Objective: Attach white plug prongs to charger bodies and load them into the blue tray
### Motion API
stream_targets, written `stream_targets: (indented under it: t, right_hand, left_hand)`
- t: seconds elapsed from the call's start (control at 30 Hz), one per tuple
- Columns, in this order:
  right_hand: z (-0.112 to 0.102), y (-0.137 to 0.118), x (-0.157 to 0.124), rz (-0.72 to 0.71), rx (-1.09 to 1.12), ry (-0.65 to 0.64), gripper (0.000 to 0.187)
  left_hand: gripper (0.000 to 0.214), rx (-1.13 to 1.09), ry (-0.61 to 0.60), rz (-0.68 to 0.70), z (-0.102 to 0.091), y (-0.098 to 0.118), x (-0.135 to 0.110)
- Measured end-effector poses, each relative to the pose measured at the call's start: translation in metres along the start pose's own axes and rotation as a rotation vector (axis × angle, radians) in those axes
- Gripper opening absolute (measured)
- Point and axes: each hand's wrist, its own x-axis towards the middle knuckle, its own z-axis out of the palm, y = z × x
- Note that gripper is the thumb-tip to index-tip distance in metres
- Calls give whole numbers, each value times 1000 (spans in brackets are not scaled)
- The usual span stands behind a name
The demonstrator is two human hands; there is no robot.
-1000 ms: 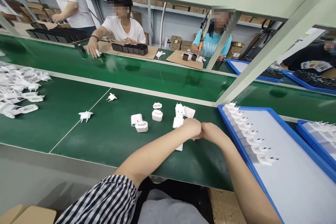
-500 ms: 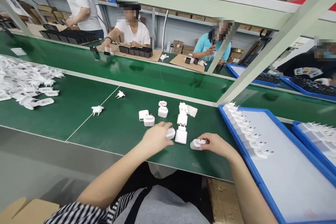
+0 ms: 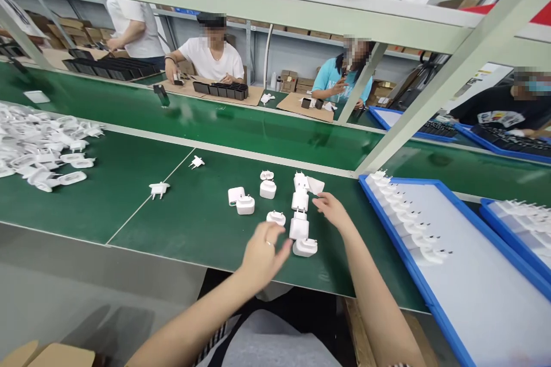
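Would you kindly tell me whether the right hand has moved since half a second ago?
Yes: judged against the nearer blue tray, the right hand has moved left and farther forward.

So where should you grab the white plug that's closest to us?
I'd probably pinch that plug low on its rounded white body, below the pins, coming from the near side, because another plug sits right behind it.

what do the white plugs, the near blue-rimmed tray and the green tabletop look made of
White plugs: likely hard plastic, by their crisp moulded edges and smooth, slightly glossy white.
Tray: probably plastic, by its even blue rim; the smooth white base could be a liner.
Tabletop: smooth green with faint sheen, perhaps a rubber or vinyl sheet, unclear which.
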Motion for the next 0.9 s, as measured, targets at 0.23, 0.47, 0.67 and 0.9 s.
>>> stream_targets:
  t: [0.23,0.47,0.67,0.9]
  right_hand:
    - [29,-9,33,-12,119,-96,55]
    - [14,-5,9,-106,314,-329,23]
    - [5,11,-21,-214,387,-436,33]
    - [29,17,-29,-102,722,-265,51]
  left_hand:
    - [80,-198,-189,-152,32,16,-7]
    - [97,-351,-213,-231,44,11,15]
    - [98,-380,-158,-244,48,9,13]
    - [113,-404,-311,-124,48,6,22]
